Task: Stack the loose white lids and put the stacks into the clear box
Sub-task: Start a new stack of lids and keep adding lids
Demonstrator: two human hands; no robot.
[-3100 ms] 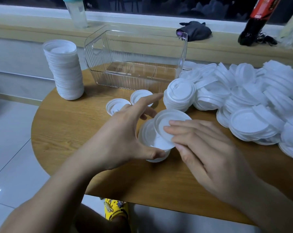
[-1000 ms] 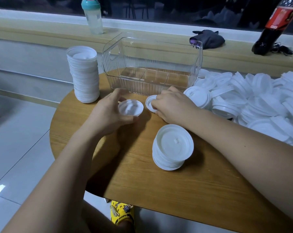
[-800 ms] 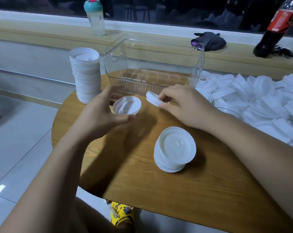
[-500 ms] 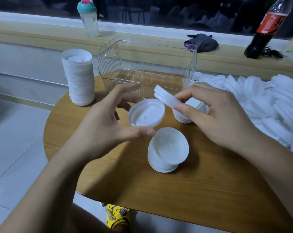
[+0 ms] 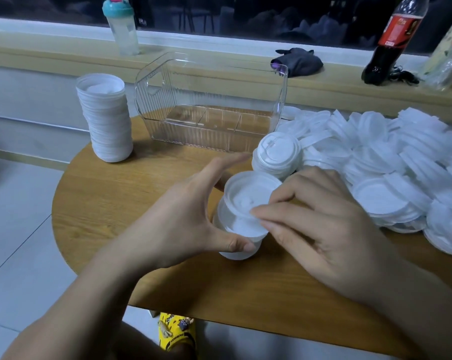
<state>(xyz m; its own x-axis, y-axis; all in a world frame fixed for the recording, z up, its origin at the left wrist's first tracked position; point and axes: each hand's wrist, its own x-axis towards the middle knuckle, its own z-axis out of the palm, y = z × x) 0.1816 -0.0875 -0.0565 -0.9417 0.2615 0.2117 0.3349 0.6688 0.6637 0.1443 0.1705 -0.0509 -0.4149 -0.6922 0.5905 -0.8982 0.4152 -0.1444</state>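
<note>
Left hand [image 5: 183, 216] spread in a wide grip around a short stack [image 5: 239, 246] of white lids on the counter [image 5: 116, 203], thumb against its near side. Right hand [image 5: 323, 229] pinched the rim of a tilted top lid [image 5: 245, 196], seating it. The clear box [image 5: 193, 136] stood just beyond the stack, away from the person, nearer the left hand.
</note>
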